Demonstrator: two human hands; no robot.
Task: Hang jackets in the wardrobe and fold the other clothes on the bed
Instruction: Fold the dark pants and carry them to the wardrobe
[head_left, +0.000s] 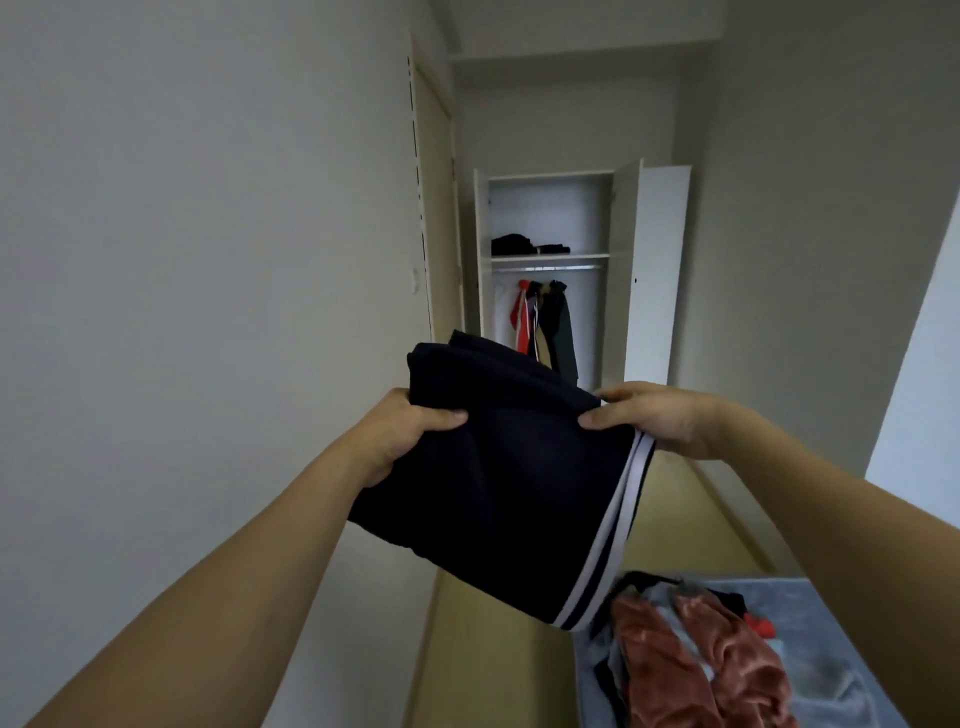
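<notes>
Both arms reach forward at chest height, holding a folded dark navy garment (498, 483) with white stripes along its right edge (looks like track pants or a jacket, cannot tell which). Left hand (410, 431) grips the garment's left upper side, thumb on top and fingers curled underneath. Right hand (660, 415) pinches the right upper corner, thumb on the cloth near the stripes. Garment hangs in the air, clear of the bed. Lower right: corner of a bed (852, 675) with a grey cover, and on it a loose pile of clothes (691, 660), rust-coloured velvety piece on top, grey and black bits beneath. Yellowish floor (691, 514) runs ahead. Far end: white wardrobe (657, 270), doors open, with hanging jackets (545, 327) on the rail (red, tan, dark green) and dark folded clothes (527, 244) on the shelf above.
</notes>
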